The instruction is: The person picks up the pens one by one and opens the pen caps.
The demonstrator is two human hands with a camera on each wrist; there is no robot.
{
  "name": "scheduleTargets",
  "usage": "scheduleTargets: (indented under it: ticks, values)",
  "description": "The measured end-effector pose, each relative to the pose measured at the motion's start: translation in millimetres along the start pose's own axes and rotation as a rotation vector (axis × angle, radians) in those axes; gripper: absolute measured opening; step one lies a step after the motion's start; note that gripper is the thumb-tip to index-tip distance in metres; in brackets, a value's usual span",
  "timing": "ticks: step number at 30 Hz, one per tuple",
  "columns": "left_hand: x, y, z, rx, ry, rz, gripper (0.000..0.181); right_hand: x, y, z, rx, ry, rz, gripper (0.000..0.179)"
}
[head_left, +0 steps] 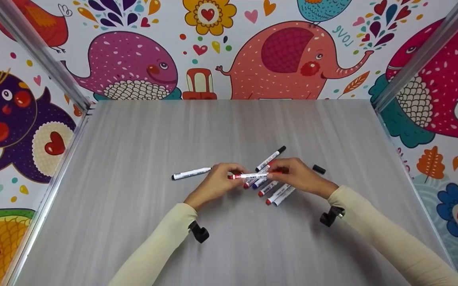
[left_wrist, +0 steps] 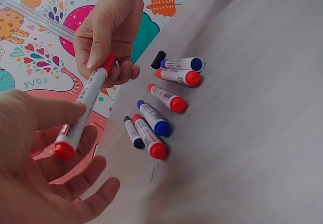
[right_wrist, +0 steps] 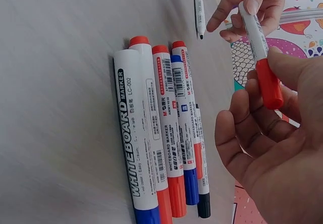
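A red whiteboard marker (head_left: 249, 176) is held level above the table between both hands. My left hand (head_left: 218, 179) pinches the white barrel near its red end plug, thumb on top, as the left wrist view shows. The fingers of my right hand (head_left: 301, 176) pinch the red cap (right_wrist: 269, 85) at the other end; the cap still sits against the barrel. Beneath the hands several whiteboard markers (right_wrist: 169, 118) lie side by side, with red, blue and black caps. Left of my left hand lies an uncapped black marker (head_left: 191, 173), its dark nib showing in the right wrist view.
A loose black cap (head_left: 319, 169) lies on the table beyond my right wrist. The grey wood-grain table (head_left: 153, 246) is bordered by printed cartoon panels (head_left: 284, 59) at the back and sides, with metal posts (head_left: 420, 55) at the back corners.
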State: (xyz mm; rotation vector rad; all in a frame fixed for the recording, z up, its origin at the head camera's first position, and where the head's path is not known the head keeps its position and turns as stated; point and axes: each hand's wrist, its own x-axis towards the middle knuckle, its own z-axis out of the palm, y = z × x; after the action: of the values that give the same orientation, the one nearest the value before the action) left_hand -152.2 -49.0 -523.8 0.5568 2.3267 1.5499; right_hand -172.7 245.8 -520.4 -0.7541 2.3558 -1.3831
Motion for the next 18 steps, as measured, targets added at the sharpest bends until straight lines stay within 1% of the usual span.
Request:
scheduleTargets:
  ticks: [1, 5, 8, 10, 12, 15, 18]
  values:
    - [-0.4, -0.1, 0.2, 0.012, -0.001, 0.006, 0.023, -0.2, 0, 0, -0.005, 0.002, 0.001, 0.009]
    - [-0.8, 0.6, 1.3, 0.074, -0.004, 0.065, 0.018, -1.5, 0, 1, -0.012, 0.020, 0.019, 0.011]
    - [-0.3, 2.7, 2.8, 0.138, -0.005, 0.092, 0.016, -2.2, 0, 3, -0.006, 0.030, 0.030, 0.013]
    - [-0.3, 4.6, 4.2, 0.191, -0.006, 0.096, 0.016, -2.3, 0, 4, 0.003, 0.035, 0.034, 0.014]
    - [0.0, 7.1, 6.0, 0.260, -0.006, 0.118, 0.015, -2.1, 0, 5, 0.018, 0.038, 0.036, 0.015]
    - [0.4, 10.1, 9.2, 0.366, -0.012, 0.168, 0.016, -1.7, -1, 6, 0.047, 0.046, 0.036, 0.013]
    - [1.2, 12.2, 12.9, 0.434, -0.019, 0.214, 0.017, -1.5, -1, 7, 0.066, 0.052, 0.031, 0.012]
